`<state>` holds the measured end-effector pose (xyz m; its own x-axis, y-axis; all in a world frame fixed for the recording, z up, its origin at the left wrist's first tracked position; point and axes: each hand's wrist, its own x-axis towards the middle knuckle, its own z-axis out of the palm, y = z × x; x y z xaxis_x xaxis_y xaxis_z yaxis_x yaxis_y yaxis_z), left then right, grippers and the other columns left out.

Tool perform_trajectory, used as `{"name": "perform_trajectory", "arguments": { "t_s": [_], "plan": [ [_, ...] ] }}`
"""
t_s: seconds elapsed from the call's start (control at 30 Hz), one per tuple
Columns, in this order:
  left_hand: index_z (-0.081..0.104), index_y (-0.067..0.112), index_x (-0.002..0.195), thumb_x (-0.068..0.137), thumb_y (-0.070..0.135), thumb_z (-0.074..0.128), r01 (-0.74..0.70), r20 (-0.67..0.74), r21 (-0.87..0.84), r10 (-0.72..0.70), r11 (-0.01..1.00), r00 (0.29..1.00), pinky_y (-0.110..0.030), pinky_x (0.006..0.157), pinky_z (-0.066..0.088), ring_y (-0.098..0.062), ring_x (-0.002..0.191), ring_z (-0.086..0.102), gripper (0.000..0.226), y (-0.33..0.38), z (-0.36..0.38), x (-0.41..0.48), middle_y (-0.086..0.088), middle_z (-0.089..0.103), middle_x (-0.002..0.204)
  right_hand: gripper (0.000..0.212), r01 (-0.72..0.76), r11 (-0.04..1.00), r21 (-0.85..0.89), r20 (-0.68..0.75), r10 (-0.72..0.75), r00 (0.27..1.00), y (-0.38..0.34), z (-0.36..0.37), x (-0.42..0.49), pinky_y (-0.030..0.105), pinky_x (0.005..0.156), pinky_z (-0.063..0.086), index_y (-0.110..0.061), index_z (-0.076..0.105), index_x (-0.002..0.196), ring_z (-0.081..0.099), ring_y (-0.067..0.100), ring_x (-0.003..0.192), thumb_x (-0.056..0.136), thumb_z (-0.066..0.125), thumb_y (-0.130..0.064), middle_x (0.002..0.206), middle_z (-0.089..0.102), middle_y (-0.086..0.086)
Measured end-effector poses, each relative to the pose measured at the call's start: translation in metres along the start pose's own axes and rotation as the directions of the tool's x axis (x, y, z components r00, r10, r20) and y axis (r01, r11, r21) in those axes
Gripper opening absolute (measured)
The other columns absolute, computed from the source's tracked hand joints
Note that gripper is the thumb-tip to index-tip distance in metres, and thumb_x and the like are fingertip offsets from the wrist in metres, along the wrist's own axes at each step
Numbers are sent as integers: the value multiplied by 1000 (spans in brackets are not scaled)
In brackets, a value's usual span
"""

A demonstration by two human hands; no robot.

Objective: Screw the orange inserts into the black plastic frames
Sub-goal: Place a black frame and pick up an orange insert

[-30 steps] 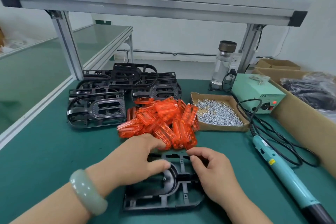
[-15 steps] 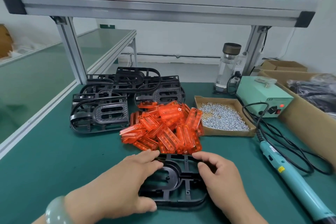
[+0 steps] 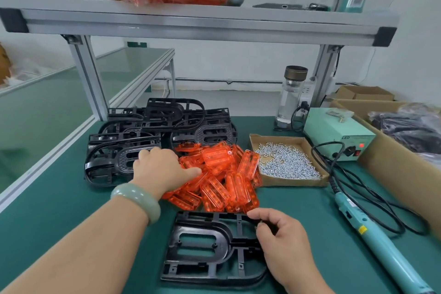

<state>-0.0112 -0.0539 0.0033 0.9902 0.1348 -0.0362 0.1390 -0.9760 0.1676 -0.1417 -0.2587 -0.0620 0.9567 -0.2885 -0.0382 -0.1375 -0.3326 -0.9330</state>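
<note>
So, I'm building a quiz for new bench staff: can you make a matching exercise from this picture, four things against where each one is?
Things:
1 screws
2 screwdriver
3 bottle
4 right hand

Places:
A upright by the shelf post
B on the edge of the near frame
C in the cardboard tray
D lying on the mat, right side

Pairs: 1-C, 2-D, 3-A, 4-B
</note>
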Motion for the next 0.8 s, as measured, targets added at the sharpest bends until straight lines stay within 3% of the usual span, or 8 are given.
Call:
{"name": "perform_trajectory", "arguments": {
  "t_s": [0.1, 0.17, 0.23, 0.33, 0.37, 0.47, 0.6, 0.8],
  "plan": [
    [66, 30, 89, 70, 61, 67, -7, -111, -168, -11, 986, 994, -39, 89, 46, -28, 107, 53, 37, 1, 0, -3, -1, 65, 100, 42, -16, 1000, 13, 10, 16, 1000, -1, -1, 0, 36, 58, 54, -41, 73, 74, 59, 16, 58, 86, 56, -4, 68, 72, -9],
    [64, 25, 66, 76, 43, 73, -58, -157, -434, -12, 899, 988, -28, 64, 50, -13, 71, 64, 22, -3, -5, -9, 5, 67, 68, 45, -33, 999, 31, 15, 32, 999, -2, -2, 0, 40, 62, 56, -43, 73, 74, 60, 18, 60, 86, 56, -4, 69, 73, -7],
    [64, 23, 65, 79, 28, 74, -106, -206, -677, -49, 728, 977, -21, 46, 40, -5, 47, 56, 18, -6, -12, -17, 5, 63, 52, 47, -47, 997, 55, 11, 46, 999, -2, -3, 1, 44, 64, 56, -44, 74, 74, 59, 19, 60, 86, 56, -2, 70, 73, -3],
    [60, 15, 83, 87, 16, 65, -34, -57, -948, -62, 316, 996, -19, 39, 41, -9, 46, 61, 7, -1, -23, -37, -2, 69, 58, 52, -73, 993, 97, 20, 71, 997, -3, -3, 1, 49, 67, 56, -47, 73, 79, 57, 21, 61, 88, 54, 0, 73, 73, 7],
    [59, 13, 87, 89, 13, 62, 1, -5, -974, -26, 226, 1000, -18, 37, 41, -10, 46, 62, 4, 1, -25, -43, -4, 70, 60, 52, -80, 991, 110, 20, 78, 997, -3, -3, 2, 52, 69, 56, -48, 73, 80, 57, 22, 63, 88, 53, 0, 73, 73, 9],
    [61, 9, 91, 90, 2, 58, 61, 69, -994, 86, 85, 994, -16, 39, 44, -8, 48, 60, 8, 6, -28, -62, -5, 68, 64, 52, -101, 982, 160, 0, 102, 995, -1, -5, 3, 57, 75, 54, -43, 76, 81, 57, 23, 67, 86, 53, 3, 76, 73, 13],
    [65, 10, 92, 86, -5, 59, 66, 72, -997, 161, 47, 984, -15, 44, 47, -6, 52, 59, 17, 8, -27, -75, -2, 68, 67, 53, -109, 973, 203, -27, 117, 993, 1, -11, 6, 54, 82, 55, -41, 77, 80, 61, 21, 71, 85, 54, 6, 76, 75, 7],
    [67, 15, 95, 80, -1, 68, 1, 17, -995, 161, 102, 987, -16, 47, 48, -6, 57, 62, 22, 9, -23, -80, 1, 70, 69, 54, -121, 970, 212, -18, 128, 992, 0, -12, 9, 41, 89, 57, -41, 78, 78, 70, 10, 88, 84, 53, 7, 86, 76, -11]
  ]
}}
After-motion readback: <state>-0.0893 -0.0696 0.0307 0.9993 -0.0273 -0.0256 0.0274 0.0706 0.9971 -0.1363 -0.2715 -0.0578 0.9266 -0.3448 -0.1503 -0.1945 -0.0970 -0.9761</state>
